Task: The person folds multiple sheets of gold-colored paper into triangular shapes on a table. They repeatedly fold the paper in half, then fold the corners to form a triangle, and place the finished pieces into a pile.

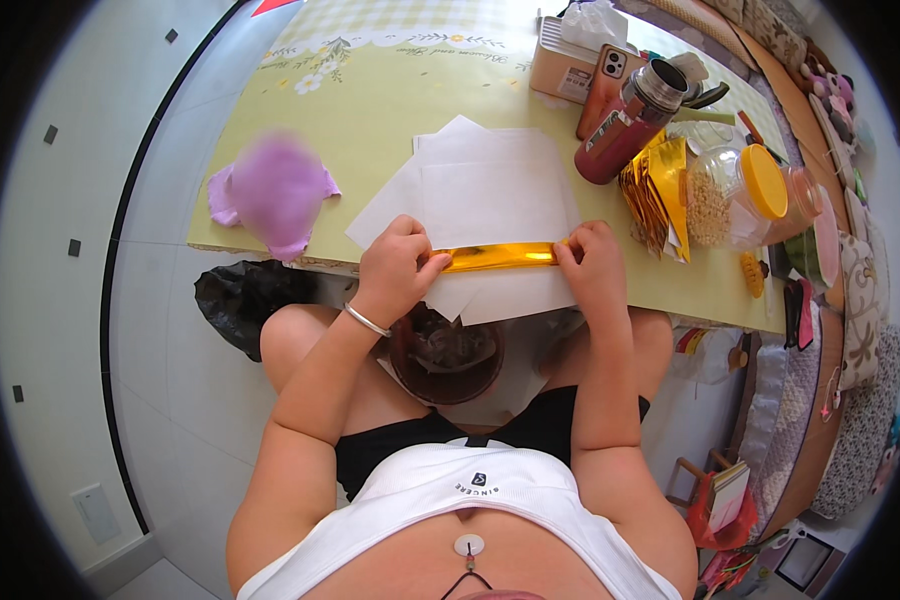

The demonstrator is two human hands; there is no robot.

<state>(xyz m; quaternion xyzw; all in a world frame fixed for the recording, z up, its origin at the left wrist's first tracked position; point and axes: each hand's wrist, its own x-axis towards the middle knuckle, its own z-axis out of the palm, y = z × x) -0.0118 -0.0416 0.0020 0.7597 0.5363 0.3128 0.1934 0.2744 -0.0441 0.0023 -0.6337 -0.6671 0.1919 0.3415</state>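
Note:
A shiny gold foil strip (500,257), which looks folded, stretches sideways between my two hands near the table's front edge. My left hand (398,265), with a silver bangle on the wrist, pinches its left end. At the other end my right hand (592,260) grips the strip with thumb and fingers. Beneath it lie several overlapping white paper sheets (490,190), some poking over the table edge. To the right, a stack of gold foil sheets (658,190) leans beside the jars.
Left on the table sits a purple cloth bundle (280,190). A dark red bottle (625,125), a phone (607,90), a tissue box (560,65) and a yellow-lidded jar (735,195) crowd the right. Below are a brown bucket (448,385) and a black plastic bag (250,305).

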